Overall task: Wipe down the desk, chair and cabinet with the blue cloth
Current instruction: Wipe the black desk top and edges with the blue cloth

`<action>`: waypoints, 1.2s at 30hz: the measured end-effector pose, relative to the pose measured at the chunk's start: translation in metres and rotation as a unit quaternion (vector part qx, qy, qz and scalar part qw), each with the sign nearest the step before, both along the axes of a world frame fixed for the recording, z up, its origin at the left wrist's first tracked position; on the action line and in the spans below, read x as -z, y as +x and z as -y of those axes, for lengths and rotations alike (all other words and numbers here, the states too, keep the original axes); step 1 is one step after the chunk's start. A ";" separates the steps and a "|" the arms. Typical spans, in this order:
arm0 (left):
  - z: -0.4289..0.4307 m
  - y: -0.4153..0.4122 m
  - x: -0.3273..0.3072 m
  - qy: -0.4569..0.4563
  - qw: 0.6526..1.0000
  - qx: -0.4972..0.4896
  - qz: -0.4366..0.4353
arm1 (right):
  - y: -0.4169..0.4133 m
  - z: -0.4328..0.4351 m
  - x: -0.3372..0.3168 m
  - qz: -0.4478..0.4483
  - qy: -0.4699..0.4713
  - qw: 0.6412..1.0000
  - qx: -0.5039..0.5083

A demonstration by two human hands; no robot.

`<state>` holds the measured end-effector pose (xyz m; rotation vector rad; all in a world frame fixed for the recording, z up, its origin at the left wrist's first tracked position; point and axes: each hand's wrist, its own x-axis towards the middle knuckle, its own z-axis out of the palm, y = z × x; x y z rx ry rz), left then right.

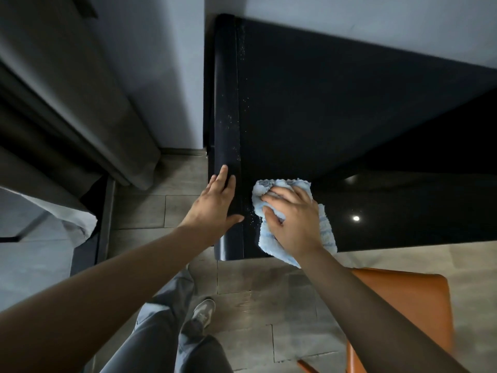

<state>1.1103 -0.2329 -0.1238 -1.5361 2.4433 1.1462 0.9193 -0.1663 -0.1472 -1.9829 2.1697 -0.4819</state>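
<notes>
The glossy black desk (336, 109) fills the upper right of the head view. White specks of dust lie along its rounded left edge. My right hand (293, 219) grips the bunched blue cloth (326, 232) and presses it onto the desk's near left corner. My left hand (215, 204) rests flat with straight fingers on the desk's left edge, just left of the cloth. An orange chair (403, 300) stands below the desk's front edge at the lower right, partly hidden by my right forearm.
A grey curtain (80, 103) hangs at the left beside the pale wall. A white sheet-covered object (67, 216) sits below it. My legs and one shoe (201, 313) stand on the grey tiled floor (269, 305) in front of the desk.
</notes>
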 end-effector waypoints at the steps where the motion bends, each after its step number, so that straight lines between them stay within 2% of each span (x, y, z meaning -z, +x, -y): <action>1: -0.003 0.001 0.001 0.003 1.000 -0.003 -0.002 | 0.000 -0.003 0.000 -0.002 -0.002 1.000 -0.002; 22: -0.003 -0.007 -0.003 -0.005 0.998 0.009 0.067 | 0.012 -0.060 -0.003 -0.029 0.000 0.999 -0.013; 36: -0.004 -0.009 -0.007 -0.020 0.995 0.018 0.100 | 0.017 -0.119 -0.011 -0.024 0.036 0.998 -0.042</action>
